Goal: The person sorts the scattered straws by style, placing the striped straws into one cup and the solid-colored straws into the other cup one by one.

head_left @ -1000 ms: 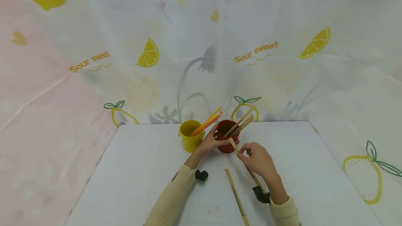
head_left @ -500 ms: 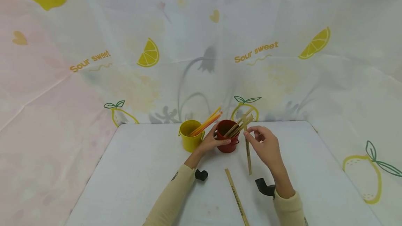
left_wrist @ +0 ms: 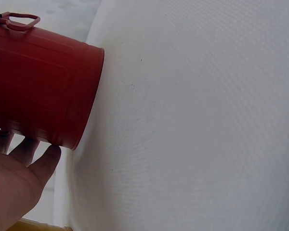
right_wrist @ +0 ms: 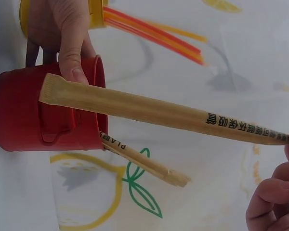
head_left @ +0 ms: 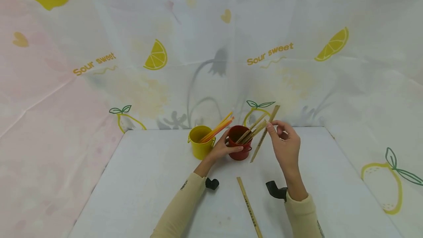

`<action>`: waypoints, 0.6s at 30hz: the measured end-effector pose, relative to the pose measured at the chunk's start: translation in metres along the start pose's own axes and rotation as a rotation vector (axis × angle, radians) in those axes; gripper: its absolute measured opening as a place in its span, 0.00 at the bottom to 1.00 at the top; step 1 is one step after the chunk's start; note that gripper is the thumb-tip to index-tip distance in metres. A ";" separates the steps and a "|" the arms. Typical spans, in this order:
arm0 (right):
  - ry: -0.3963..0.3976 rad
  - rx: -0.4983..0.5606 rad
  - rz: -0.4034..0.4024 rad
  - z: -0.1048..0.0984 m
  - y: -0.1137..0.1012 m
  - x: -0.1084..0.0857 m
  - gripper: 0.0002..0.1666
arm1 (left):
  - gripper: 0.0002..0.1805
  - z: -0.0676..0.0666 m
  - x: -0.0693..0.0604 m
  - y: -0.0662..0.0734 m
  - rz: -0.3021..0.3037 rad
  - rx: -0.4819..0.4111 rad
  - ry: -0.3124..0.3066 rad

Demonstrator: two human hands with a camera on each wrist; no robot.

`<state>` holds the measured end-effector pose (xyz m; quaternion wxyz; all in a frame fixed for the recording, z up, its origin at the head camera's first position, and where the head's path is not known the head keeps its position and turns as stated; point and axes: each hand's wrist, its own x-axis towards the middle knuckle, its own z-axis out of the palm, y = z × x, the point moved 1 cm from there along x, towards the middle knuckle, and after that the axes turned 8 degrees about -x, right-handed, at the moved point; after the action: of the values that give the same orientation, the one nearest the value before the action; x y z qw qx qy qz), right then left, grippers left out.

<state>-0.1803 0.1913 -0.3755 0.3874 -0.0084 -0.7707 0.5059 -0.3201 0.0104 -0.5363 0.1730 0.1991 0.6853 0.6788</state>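
Note:
My left hand (head_left: pixel 222 151) holds a small red bucket (head_left: pixel 240 155) at its left side, thumb across the front and fingers behind. Several paper-wrapped straws (head_left: pixel 252 132) lean out of this bucket to the right. My right hand (head_left: pixel 286 145) pinches another paper-wrapped straw (right_wrist: pixel 149 108) between thumb and fingertips, just right of the bucket. That straw is tilted, its lower end outside the bucket and in front of it in the right wrist view. One more wrapped straw (head_left: pixel 248 206) lies on the white table in front.
Left of the red bucket stands a yellow bucket (head_left: pixel 200 151) with several orange and yellow straws (head_left: pixel 218 129) leaning out. Behind the white table (head_left: pixel 145 179) hangs a lemon-print cloth (head_left: pixel 205 83). A black wrist mount (head_left: pixel 277 190) projects by the right sleeve.
My right hand has moved up and away with its straw, which turned from leaning left to leaning right. The left hand stays on the red bucket.

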 end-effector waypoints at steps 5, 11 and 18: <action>0.090 0.044 0.011 0.005 0.003 0.006 0.08 | 0.48 0.000 0.000 0.001 0.000 0.002 -0.004; 0.216 0.126 -0.028 0.012 0.009 0.012 0.10 | 0.49 0.000 0.000 0.001 0.006 0.003 -0.008; 0.297 0.229 -0.038 0.021 0.021 0.013 0.12 | 0.49 0.001 0.000 0.002 -0.008 -0.006 0.005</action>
<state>-0.2102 0.1905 -0.3878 0.5047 -0.0245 -0.6424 0.5761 -0.3197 0.0110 -0.5345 0.1745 0.1942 0.6846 0.6805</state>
